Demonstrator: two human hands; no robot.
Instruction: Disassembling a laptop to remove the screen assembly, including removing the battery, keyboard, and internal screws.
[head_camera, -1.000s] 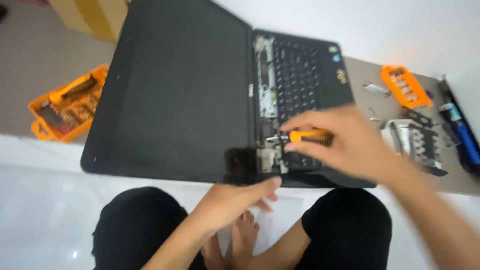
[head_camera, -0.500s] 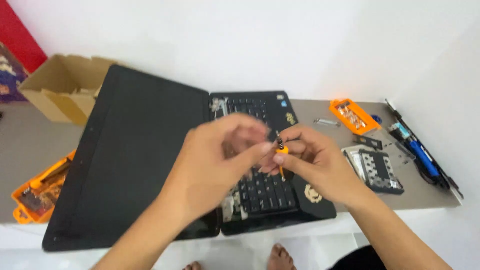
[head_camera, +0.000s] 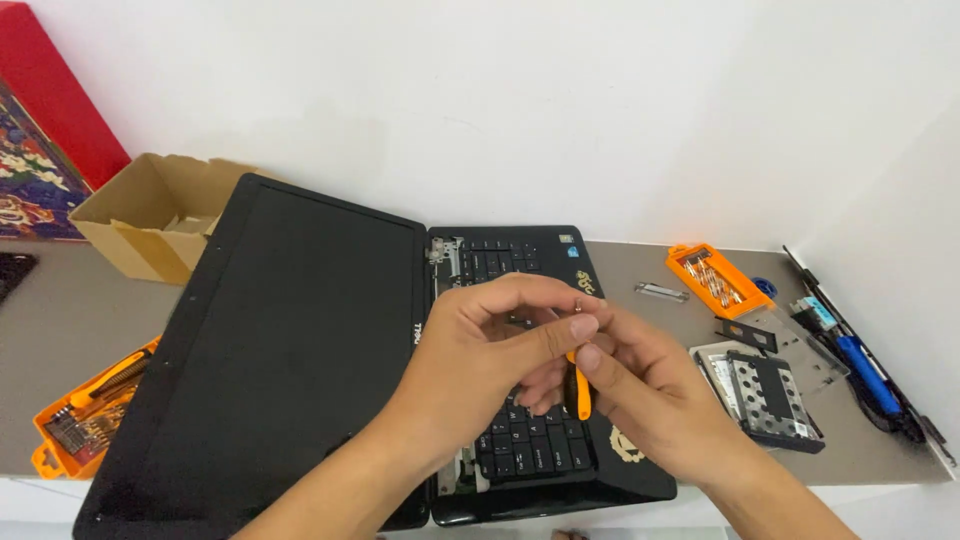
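A black laptop (head_camera: 300, 340) lies fully opened flat on a grey table (head_camera: 50, 350), its lid to the left and its keyboard (head_camera: 530, 440) to the right. Above the keyboard my two hands meet. My right hand (head_camera: 650, 400) grips a small orange-handled screwdriver (head_camera: 582, 392) held upright. My left hand (head_camera: 480, 350) pinches at the screwdriver's top end with thumb and forefinger; whether a tiny screw sits there I cannot tell.
An open cardboard box (head_camera: 150, 215) stands at the back left. An orange tool tray (head_camera: 85, 415) sits at the left edge. At the right lie an orange bit case (head_camera: 715, 280), a drive caddy (head_camera: 765, 390), a small metal bracket (head_camera: 660, 292) and a blue tool (head_camera: 865, 370).
My view has tilted up from the laptop's front edge. My left hand has risen from below the table to join my right hand at the screwdriver's tip.
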